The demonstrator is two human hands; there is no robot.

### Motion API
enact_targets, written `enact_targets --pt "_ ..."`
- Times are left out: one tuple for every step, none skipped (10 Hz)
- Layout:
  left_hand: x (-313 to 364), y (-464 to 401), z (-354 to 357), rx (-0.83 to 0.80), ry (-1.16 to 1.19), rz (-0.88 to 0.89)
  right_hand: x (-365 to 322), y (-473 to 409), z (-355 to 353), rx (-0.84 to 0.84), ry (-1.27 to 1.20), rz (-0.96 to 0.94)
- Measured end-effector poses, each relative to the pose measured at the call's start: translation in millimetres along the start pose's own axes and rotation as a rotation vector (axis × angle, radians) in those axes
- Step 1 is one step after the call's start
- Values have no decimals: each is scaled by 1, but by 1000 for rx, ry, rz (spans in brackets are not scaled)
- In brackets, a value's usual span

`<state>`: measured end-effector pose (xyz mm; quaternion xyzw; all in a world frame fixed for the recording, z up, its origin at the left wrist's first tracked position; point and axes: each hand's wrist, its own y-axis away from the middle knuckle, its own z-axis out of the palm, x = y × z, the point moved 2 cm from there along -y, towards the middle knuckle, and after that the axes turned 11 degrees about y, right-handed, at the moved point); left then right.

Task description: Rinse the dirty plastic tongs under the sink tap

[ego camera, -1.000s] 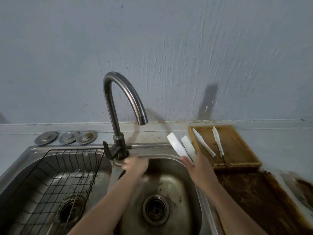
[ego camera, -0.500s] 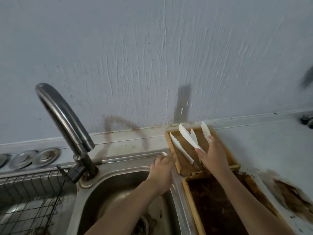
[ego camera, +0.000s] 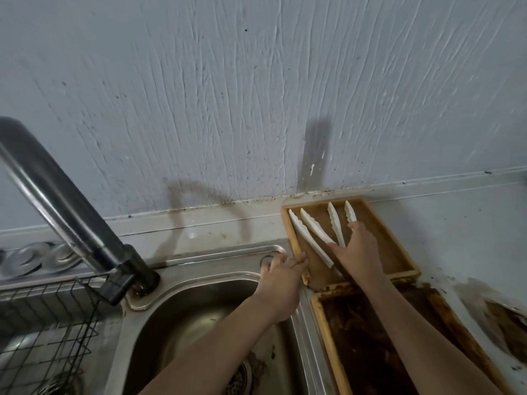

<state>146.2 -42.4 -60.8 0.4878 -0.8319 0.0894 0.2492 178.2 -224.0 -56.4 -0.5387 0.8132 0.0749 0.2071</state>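
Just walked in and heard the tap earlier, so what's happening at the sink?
A person is at the counter beside the sink. Their right hand lies spread over white plastic tongs in a wooden tray, with a second pair alongside. The left hand rests on the sink rim by the tray. No water shows at the tap.

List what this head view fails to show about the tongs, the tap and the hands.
- Tongs: hinge ends hidden under the right hand; whether it grips them or just rests on them cannot be told. Dirt on them is too small to see.
- Tap: spout cut off by the left edge, so running water cannot be told.
- Left hand: fingertips at the sink corner, by the tray; contact unclear.
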Motion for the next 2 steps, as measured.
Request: enact_targets --pt "0 3 -4 -9 1 4 -3 5 -1 -13 -15 -52" --pt "0 3 -6 -39 29 -29 -3 11 -6 38 10 -95"
